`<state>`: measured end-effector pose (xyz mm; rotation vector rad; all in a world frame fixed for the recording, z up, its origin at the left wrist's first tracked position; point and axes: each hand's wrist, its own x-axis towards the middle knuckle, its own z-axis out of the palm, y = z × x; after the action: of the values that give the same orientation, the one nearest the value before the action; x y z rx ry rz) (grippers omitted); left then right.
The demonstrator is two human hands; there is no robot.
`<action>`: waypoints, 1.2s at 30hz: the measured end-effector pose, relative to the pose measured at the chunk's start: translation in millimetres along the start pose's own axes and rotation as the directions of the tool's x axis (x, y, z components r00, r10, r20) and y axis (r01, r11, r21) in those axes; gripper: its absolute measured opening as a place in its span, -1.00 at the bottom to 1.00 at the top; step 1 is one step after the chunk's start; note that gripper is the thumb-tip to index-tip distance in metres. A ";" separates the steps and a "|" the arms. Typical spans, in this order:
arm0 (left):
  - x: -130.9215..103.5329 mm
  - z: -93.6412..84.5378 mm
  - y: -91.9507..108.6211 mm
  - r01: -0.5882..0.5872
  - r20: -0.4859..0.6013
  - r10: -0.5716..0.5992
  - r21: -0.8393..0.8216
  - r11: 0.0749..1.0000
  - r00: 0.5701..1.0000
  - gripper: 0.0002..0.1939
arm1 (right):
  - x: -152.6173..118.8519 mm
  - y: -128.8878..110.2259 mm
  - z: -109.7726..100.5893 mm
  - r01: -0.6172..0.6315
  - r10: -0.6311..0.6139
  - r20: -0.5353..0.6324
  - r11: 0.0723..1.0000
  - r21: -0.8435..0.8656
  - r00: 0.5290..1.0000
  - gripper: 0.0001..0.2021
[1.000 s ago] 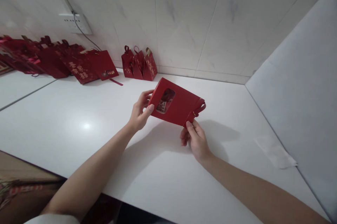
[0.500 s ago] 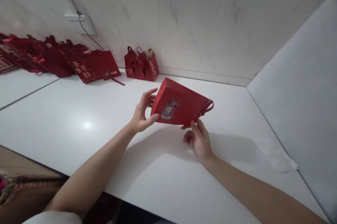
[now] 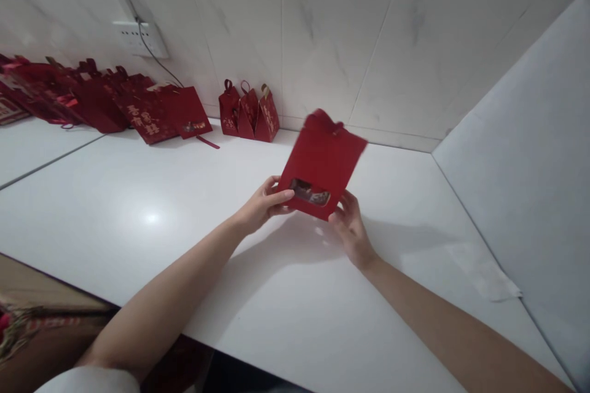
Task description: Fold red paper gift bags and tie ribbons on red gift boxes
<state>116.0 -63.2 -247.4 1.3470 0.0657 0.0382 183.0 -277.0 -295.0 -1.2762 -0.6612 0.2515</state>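
Note:
A red gift box (image 3: pixel 318 158) with a ribbon handle at its top and a small clear window near its bottom is held tilted above the white table. My left hand (image 3: pixel 266 203) grips its lower left edge, thumb on the front beside the window. At the lower right corner, my right hand (image 3: pixel 351 228) is closed on the box, its fingers partly hidden behind it. Through the window something dark and patterned shows, too small to make out.
Three small red boxes (image 3: pixel 249 113) with loop handles stand against the tiled wall. Farther left, several red gift bags (image 3: pixel 147 111) lean in a row below a white power strip (image 3: pixel 141 39). A white panel (image 3: pixel 530 134) borders the right side. A cardboard box (image 3: pixel 46 313) sits below the table's front left edge.
The red gift box has turned so its ribbon handle, earlier pointing right, now points up and away. My left hand has shifted right and closed on its edge.

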 end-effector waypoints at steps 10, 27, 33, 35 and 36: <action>-5.4 23.2 -25.4 0.151 0.218 -0.159 0.055 0.987 0.963 -0.47 | -5.0 -9.0 2.0 -0.013 0.016 0.041 0.997 -0.078 0.999 -0.34; -2.2 12.8 -30.5 -0.364 0.058 0.373 0.395 0.843 0.926 -0.39 | -6.6 4.3 -0.8 0.022 -0.008 0.118 0.993 -0.120 0.993 -0.35; -2.2 10.2 -29.7 -0.232 -0.034 0.272 0.427 0.874 0.962 -0.43 | -8.4 -1.4 -2.6 0.135 -0.122 0.115 0.984 -0.118 0.986 -0.42; -1.3 11.3 -29.1 -0.203 -0.048 0.244 0.420 0.885 0.968 -0.46 | -7.0 -1.1 -1.9 0.122 -0.116 0.066 0.987 -0.103 0.991 -0.46; -0.7 11.6 -28.9 -0.215 -0.041 0.254 0.415 0.884 0.966 -0.48 | -5.9 -0.2 -1.4 0.101 -0.098 0.027 0.990 -0.103 0.995 -0.49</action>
<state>115.8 -80.9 -273.0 1.7678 -0.0121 0.3090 179.2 -281.3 -297.0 -1.3378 -0.7628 0.1505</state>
